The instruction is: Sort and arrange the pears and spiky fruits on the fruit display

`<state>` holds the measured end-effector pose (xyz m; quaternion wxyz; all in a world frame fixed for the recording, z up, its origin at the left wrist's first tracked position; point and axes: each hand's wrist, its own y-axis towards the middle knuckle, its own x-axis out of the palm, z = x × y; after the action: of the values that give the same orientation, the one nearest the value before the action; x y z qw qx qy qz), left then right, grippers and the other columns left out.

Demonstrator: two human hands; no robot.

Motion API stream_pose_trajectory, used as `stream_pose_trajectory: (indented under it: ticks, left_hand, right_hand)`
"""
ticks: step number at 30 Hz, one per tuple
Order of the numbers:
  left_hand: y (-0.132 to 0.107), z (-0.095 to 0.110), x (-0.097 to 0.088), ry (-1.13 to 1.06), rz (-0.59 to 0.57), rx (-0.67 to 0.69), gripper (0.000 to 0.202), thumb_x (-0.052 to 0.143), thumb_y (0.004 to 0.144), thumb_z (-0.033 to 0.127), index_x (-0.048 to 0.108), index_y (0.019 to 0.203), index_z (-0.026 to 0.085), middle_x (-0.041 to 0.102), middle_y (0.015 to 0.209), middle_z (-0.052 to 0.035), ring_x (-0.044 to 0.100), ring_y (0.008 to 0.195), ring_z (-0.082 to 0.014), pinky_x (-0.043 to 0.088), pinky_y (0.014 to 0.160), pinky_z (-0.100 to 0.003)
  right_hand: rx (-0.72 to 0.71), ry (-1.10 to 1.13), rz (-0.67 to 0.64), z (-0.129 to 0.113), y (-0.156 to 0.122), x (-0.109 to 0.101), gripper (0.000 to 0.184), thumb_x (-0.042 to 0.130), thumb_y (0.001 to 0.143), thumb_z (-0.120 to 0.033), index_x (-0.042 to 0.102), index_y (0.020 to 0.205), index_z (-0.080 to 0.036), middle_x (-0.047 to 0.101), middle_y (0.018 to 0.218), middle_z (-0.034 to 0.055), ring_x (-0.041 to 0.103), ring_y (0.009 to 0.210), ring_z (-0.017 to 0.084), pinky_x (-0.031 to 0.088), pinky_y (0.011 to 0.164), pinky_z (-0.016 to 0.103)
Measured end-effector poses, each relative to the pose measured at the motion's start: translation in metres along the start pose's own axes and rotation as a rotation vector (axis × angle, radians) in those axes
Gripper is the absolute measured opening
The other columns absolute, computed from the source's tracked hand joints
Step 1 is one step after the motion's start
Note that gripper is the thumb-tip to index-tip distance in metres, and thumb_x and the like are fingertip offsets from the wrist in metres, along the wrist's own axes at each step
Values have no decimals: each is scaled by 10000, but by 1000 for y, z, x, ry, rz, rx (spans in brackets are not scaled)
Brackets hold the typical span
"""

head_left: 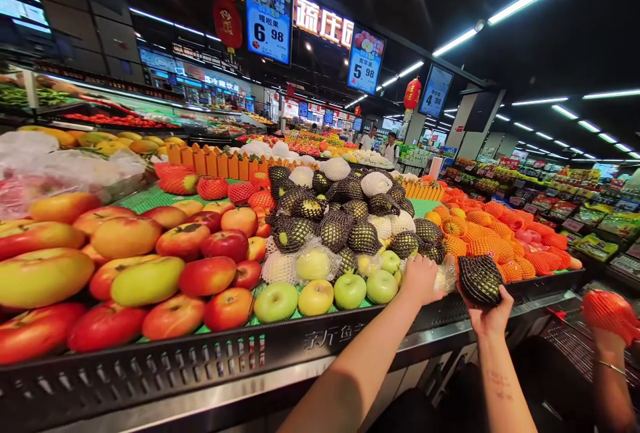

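My right hand (489,316) is closed under a dark fruit in black netting (480,278) and holds it just above the stand's front rim (320,340). My left hand (421,280) reaches over the rim with its fingers curled down among the fruit. It sits beside green apples (381,285) and touches a pale fruit in clear wrap (444,274); what the fingers grip is hidden. Behind both hands rises a heap of black-netted fruit (345,220) mixed with white-netted ones (376,183).
Red and yellow apples (150,253) fill the stand's left side and orange-netted fruit (505,240) its right. At the far right another person's hand (607,343) holds an orange-netted fruit (609,313). Price signs (269,18) hang overhead, and people stand far down the aisle (390,146).
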<state>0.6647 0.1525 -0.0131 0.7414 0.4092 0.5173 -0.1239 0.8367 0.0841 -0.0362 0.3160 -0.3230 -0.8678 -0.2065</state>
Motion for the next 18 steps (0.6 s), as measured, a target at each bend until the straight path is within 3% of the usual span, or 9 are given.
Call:
stream_pose_trajectory:
  ticks: [3, 5, 8, 11, 14, 16, 17, 18]
  left_hand:
    - [-12, 2, -4, 21, 22, 1, 789, 791, 810, 586, 535, 1330, 50, 592, 1261, -211, 516, 1175, -366, 498, 980, -509]
    - [-25, 3, -8, 32, 56, 3, 726, 762, 868, 502, 498, 1385, 65, 540, 1368, -219, 514, 1191, -362, 516, 983, -501]
    - [-48, 2, -14, 43, 92, -3, 519, 575, 993, 291, 447, 1462, 108, 438, 1519, -197, 523, 1225, -343, 548, 981, -481]
    - [-79, -6, -24, 13, 141, 68, 494, 392, 1020, 156, 433, 1512, 129, 490, 1501, -176, 553, 1255, -322, 556, 1024, -460]
    - [-133, -25, -37, -87, 389, 281, 489, 346, 1026, 151, 508, 1486, 192, 580, 1417, -178, 597, 1260, -335, 563, 1030, -492]
    - [-190, -48, -44, -121, 508, 366, 446, 478, 1005, 166, 589, 1408, 322, 644, 1347, -108, 612, 1265, -314, 584, 1016, -456]
    - [-223, -64, -48, -181, 568, 285, 417, 551, 981, 186, 631, 1345, 372, 686, 1276, -72, 654, 1201, -291, 611, 975, -419]
    - [-259, -81, -53, -274, 618, 175, 371, 600, 956, 253, 656, 1311, 346, 706, 1226, -85, 694, 1113, -289, 637, 919, -404]
  right_hand:
    - [83, -4, -24, 2, -10, 7, 430, 703, 645, -471, 708, 1011, -245, 716, 1114, 38, 674, 1000, 258, 639, 814, 505]
    - [120, -26, -31, 5, -14, 11, 411, 712, 653, -445, 712, 1011, -243, 718, 1106, 34, 672, 995, 248, 632, 842, 513]
    - [146, -49, -31, 10, -19, 13, 394, 720, 669, -430, 714, 1015, -242, 713, 1117, 36, 667, 990, 244, 628, 845, 519]
    - [131, -24, -19, 12, -20, 17, 382, 699, 714, -441, 709, 1047, -252, 693, 1184, 40, 659, 1039, 257, 624, 831, 514]
    - [57, 9, 21, 11, -24, 24, 412, 633, 751, -462, 703, 1104, -262, 678, 1217, 59, 648, 1095, 284, 621, 790, 488]
    - [-25, 10, 56, 9, -32, 25, 486, 576, 767, -486, 689, 1188, -271, 673, 1218, 84, 643, 1129, 320, 611, 788, 509]
    - [-61, 3, 61, 8, -39, 24, 541, 545, 774, -509, 672, 1245, -275, 669, 1226, 100, 644, 1141, 344, 603, 798, 538]
    - [-82, -14, 51, 7, -48, 21, 602, 514, 781, -541, 647, 1307, -280, 662, 1243, 117, 646, 1146, 373, 591, 810, 578]
